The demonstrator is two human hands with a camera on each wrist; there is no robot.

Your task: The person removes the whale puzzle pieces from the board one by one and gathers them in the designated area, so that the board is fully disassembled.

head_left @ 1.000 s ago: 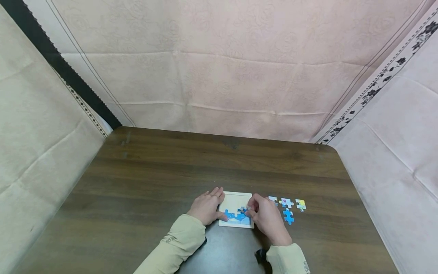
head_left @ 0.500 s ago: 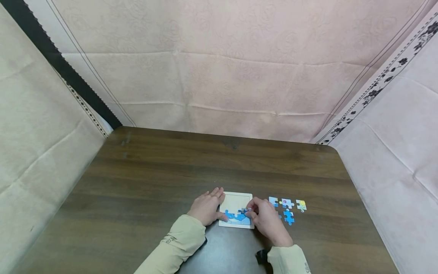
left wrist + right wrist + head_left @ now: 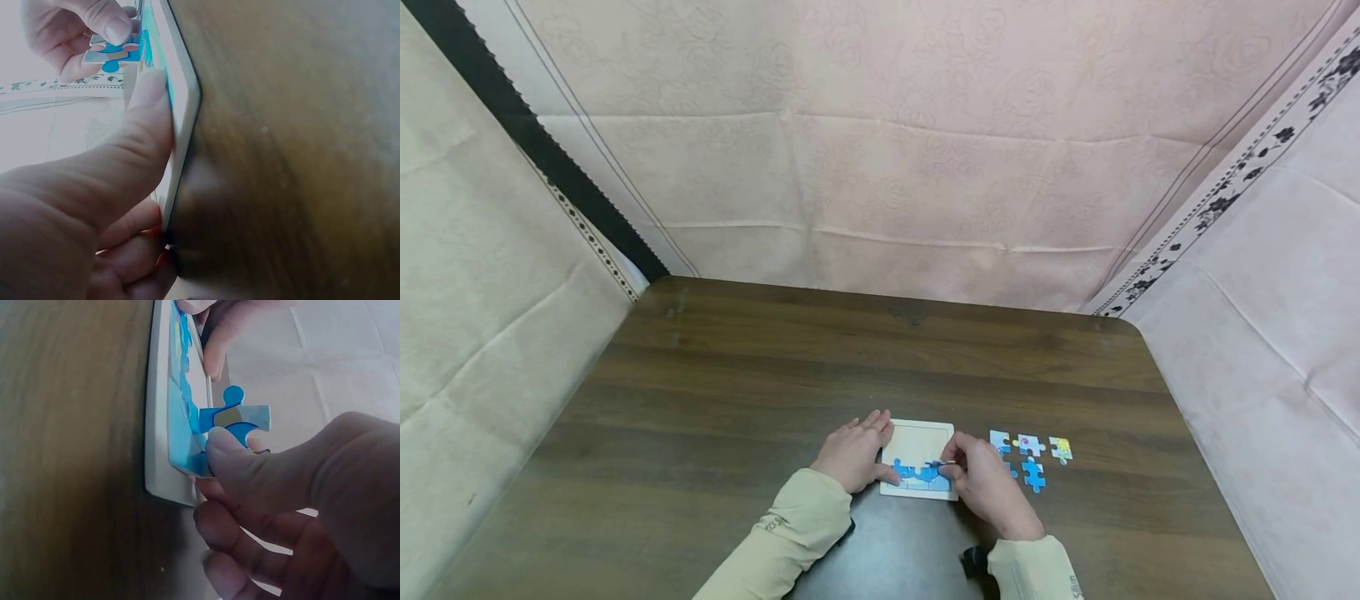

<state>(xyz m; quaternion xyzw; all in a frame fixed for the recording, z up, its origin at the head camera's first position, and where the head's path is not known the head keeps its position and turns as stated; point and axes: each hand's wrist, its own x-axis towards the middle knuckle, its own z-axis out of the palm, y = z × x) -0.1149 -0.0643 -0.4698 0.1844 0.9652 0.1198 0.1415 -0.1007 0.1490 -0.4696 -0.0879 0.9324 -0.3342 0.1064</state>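
A square pale puzzle tray (image 3: pixel 917 433) lies flat on the table, with blue pieces (image 3: pixel 917 479) fitted along its near side. My left hand (image 3: pixel 848 457) rests at the tray's left edge, fingers extended towards the far corner. Its thumb (image 3: pixel 147 94) presses near the tray's rim in the left wrist view. Over the right side of the tray, my right hand (image 3: pixel 988 487) pinches a puzzle piece (image 3: pixel 240 419) between thumb and fingers. That piece is blue with tan and white patches and stands tilted up, by the fitted pieces. Its lower edge is partly hidden by my thumb.
Right of the tray lie several loose pieces, among them a blue one (image 3: pixel 1033 475), a yellow-patterned one (image 3: pixel 1061 450) and a white-and-blue one (image 3: pixel 1030 445). My right hand partly covers others. Pale cloth (image 3: pixel 887 183) hangs around the brown wooden table (image 3: pixel 775 358).
The pinched piece has tilted to stand more on edge. My right hand has shifted very slightly right and down, uncovering a bit more of the loose pieces; my left hand stays put.
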